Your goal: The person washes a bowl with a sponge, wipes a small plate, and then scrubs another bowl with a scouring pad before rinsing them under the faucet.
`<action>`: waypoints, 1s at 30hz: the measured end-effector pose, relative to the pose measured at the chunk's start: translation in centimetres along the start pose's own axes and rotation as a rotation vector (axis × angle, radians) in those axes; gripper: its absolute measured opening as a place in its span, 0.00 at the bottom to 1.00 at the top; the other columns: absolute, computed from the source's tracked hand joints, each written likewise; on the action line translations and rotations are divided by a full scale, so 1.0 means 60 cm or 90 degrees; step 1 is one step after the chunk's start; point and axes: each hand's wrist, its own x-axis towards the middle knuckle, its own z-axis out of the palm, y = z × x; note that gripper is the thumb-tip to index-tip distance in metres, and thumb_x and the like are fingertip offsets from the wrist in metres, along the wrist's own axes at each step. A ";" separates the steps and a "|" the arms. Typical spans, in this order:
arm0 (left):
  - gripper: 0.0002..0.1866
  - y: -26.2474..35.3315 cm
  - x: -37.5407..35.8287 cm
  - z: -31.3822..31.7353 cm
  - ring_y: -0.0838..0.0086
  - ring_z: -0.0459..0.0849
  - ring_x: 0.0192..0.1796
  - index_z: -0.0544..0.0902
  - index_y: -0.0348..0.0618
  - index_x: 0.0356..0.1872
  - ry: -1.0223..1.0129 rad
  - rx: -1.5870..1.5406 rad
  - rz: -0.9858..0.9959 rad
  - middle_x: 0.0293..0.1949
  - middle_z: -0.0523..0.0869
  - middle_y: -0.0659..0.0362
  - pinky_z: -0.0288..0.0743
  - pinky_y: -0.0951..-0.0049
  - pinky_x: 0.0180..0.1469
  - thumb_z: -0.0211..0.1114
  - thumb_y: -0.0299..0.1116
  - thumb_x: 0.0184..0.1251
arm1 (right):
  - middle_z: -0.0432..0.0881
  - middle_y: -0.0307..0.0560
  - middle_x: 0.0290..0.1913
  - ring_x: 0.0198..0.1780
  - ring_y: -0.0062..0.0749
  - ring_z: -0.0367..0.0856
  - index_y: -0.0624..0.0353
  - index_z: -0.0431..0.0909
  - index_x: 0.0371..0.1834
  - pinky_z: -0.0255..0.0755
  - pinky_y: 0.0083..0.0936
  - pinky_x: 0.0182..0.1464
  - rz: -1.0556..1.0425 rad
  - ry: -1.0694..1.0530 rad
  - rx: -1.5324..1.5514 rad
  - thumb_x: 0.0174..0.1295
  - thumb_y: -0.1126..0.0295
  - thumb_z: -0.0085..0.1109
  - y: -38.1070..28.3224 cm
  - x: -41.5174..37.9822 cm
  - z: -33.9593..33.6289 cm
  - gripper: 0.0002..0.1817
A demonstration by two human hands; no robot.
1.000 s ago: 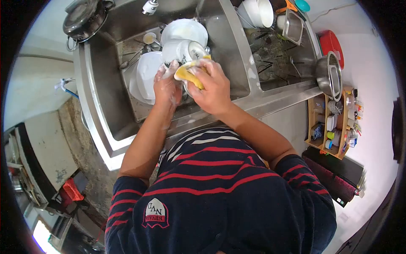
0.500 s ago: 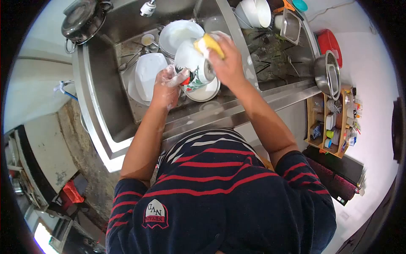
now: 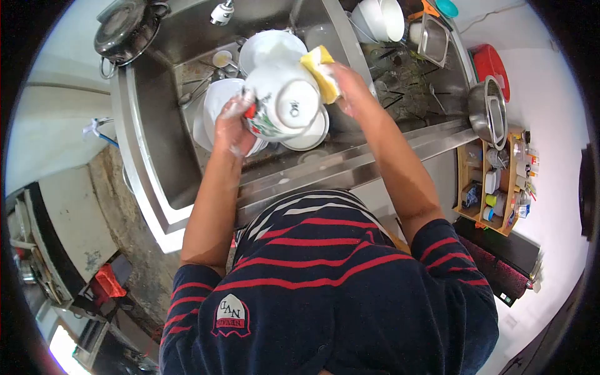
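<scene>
Over the left basin of the steel sink, my left hand grips a white bowl with a floral pattern, its base turned toward me. Soap suds cover the fingers. My right hand holds a yellow sponge with foam on it, at the bowl's right side. Below the bowl lie a stack of white plates, a white rectangular dish and a round plate, partly hidden by the bowl.
Spoons and a small cup lie at the basin's left. Above is a faucet. A dark pot stands on the left rim. White bowls and a metal tray are in the right basin; steel bowls sit at its right edge.
The bowl has turned so its base faces me more, and my left hand has moved slightly left. My right hand and the sponge have shifted right and a little down.
</scene>
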 end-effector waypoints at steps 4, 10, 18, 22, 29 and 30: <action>0.21 0.013 0.004 0.010 0.57 0.80 0.57 0.73 0.38 0.60 -0.039 -0.125 -0.002 0.55 0.80 0.49 0.72 0.53 0.63 0.56 0.35 0.69 | 0.81 0.44 0.54 0.53 0.37 0.81 0.53 0.71 0.63 0.77 0.38 0.53 0.099 -0.148 0.285 0.65 0.58 0.54 0.010 -0.040 -0.006 0.24; 0.22 0.004 0.011 0.020 0.56 0.79 0.59 0.72 0.34 0.60 0.150 -0.061 0.029 0.57 0.80 0.48 0.71 0.52 0.64 0.48 0.40 0.74 | 0.82 0.48 0.53 0.51 0.35 0.83 0.62 0.73 0.59 0.77 0.35 0.54 -0.034 -0.195 0.160 0.57 0.71 0.67 -0.003 -0.091 0.045 0.25; 0.31 -0.012 0.005 0.049 0.55 0.78 0.60 0.70 0.36 0.63 0.208 -0.057 0.036 0.60 0.78 0.49 0.69 0.50 0.64 0.42 0.54 0.75 | 0.83 0.46 0.47 0.47 0.30 0.83 0.67 0.77 0.53 0.76 0.25 0.51 -0.110 -0.149 0.111 0.50 0.83 0.67 -0.015 -0.113 0.104 0.23; 0.34 -0.002 -0.021 0.074 0.54 0.76 0.63 0.69 0.41 0.66 0.148 -0.071 -0.034 0.62 0.76 0.48 0.66 0.51 0.66 0.41 0.59 0.73 | 0.84 0.47 0.47 0.47 0.30 0.83 0.68 0.76 0.53 0.76 0.26 0.51 -0.167 -0.136 0.011 0.51 0.80 0.68 -0.010 -0.122 0.115 0.24; 0.38 0.014 -0.033 0.066 0.54 0.73 0.64 0.67 0.45 0.68 0.081 -0.082 -0.060 0.64 0.74 0.50 0.66 0.50 0.66 0.45 0.66 0.69 | 0.84 0.51 0.45 0.48 0.51 0.82 0.58 0.78 0.52 0.78 0.37 0.50 -0.590 -0.214 -0.573 0.45 0.69 0.72 -0.003 -0.142 0.124 0.27; 0.39 0.016 -0.037 0.068 0.54 0.73 0.64 0.66 0.45 0.68 0.066 -0.053 -0.031 0.64 0.73 0.49 0.67 0.50 0.66 0.45 0.66 0.68 | 0.84 0.51 0.45 0.48 0.51 0.82 0.58 0.78 0.52 0.78 0.37 0.50 -0.590 -0.215 -0.573 0.45 0.69 0.72 -0.002 -0.142 0.122 0.27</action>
